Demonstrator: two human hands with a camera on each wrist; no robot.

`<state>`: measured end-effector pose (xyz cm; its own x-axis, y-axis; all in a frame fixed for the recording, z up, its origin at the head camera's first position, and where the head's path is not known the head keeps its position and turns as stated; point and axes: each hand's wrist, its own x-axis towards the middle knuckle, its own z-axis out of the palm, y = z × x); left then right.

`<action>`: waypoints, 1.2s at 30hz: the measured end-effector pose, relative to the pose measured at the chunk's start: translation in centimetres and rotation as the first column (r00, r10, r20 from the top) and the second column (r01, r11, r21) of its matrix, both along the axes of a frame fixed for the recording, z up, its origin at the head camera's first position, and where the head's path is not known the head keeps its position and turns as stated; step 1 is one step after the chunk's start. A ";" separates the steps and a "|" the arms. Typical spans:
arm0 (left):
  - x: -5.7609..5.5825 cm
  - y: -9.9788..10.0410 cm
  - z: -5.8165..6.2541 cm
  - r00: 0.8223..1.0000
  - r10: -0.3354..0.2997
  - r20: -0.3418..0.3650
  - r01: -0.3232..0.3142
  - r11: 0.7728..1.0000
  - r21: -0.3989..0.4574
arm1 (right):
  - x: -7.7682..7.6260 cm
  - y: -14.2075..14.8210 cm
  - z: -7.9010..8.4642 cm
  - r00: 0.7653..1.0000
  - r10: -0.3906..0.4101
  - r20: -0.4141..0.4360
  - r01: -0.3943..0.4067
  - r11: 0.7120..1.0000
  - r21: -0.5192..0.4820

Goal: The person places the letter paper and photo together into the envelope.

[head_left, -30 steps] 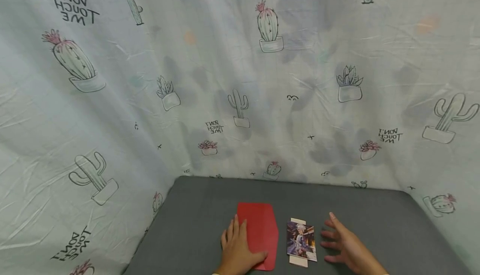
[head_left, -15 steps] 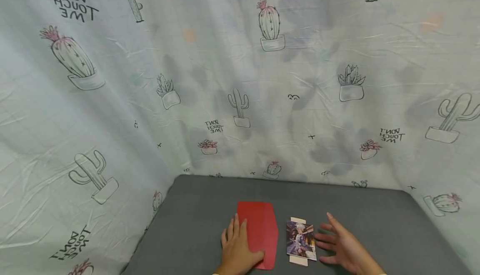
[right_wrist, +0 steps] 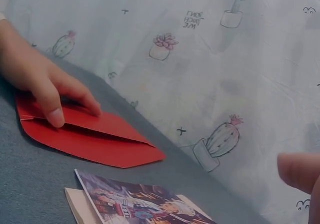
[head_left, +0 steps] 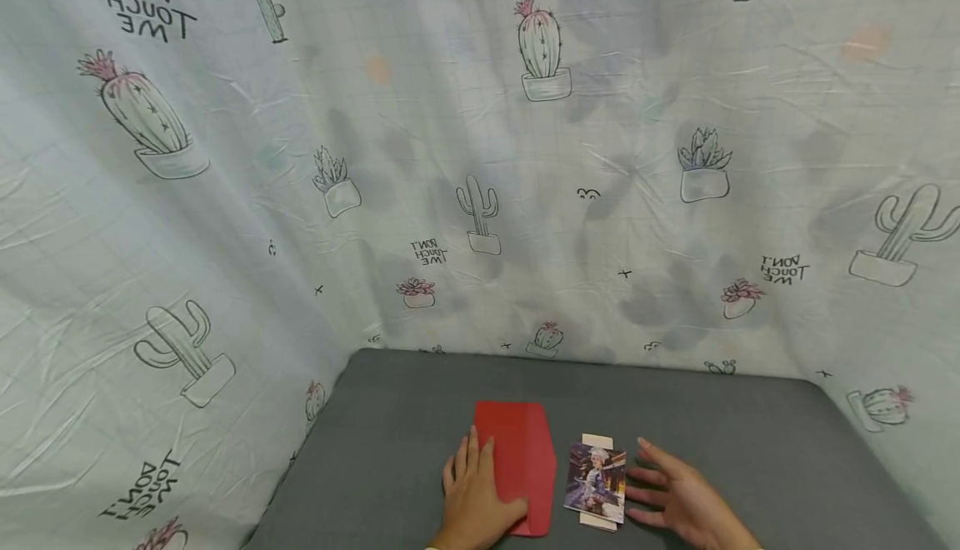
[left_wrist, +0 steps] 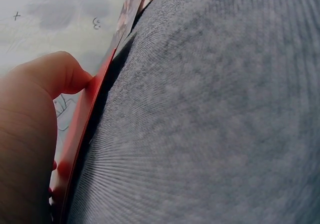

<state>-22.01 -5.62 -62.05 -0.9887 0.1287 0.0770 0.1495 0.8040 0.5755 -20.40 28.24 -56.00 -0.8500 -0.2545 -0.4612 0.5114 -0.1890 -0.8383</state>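
A red envelope [head_left: 521, 450] lies upright on the dark grey table, its flap unfolded along the right side. My left hand [head_left: 474, 496] rests flat on it with fingers stretched out, and the thumb presses near the flap fold, as the right wrist view also shows. Just right of the envelope lies a glossy picture card [head_left: 596, 483] with a white-haired cartoon figure. It sits slightly askew on a cream card [head_left: 597, 440], whose ends stick out above and below. My right hand [head_left: 686, 500] stands on edge with loosely spread fingers, fingertips right at the picture card's right edge.
The grey table [head_left: 405, 425] reaches back to a pale curtain [head_left: 480, 117] printed with cacti and mirrored lettering. The curtain also hangs along the left and right sides.
My right hand has moved left to the picture card. The card has shifted a little left and tilted over the cream card. My left hand has stayed on the envelope.
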 end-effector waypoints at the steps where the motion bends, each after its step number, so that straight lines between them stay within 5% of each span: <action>1: 0.0 0.0 0.0 1.000 0.000 0.008 -0.001 1.000 0.005 | 0.0 -0.1 0.0 1.000 0.001 -0.002 -0.001 1.000 0.008; 17: 0.1 -0.1 0.0 0.999 -0.003 0.034 0.002 0.999 0.033 | 0.4 -1.9 0.0 0.995 -0.095 -0.024 0.097 0.992 0.076; 36: -0.1 -0.1 0.1 0.999 0.002 0.049 -0.004 0.999 0.040 | 0.1 -2.5 -1.3 0.992 -0.047 -0.119 0.052 0.998 0.040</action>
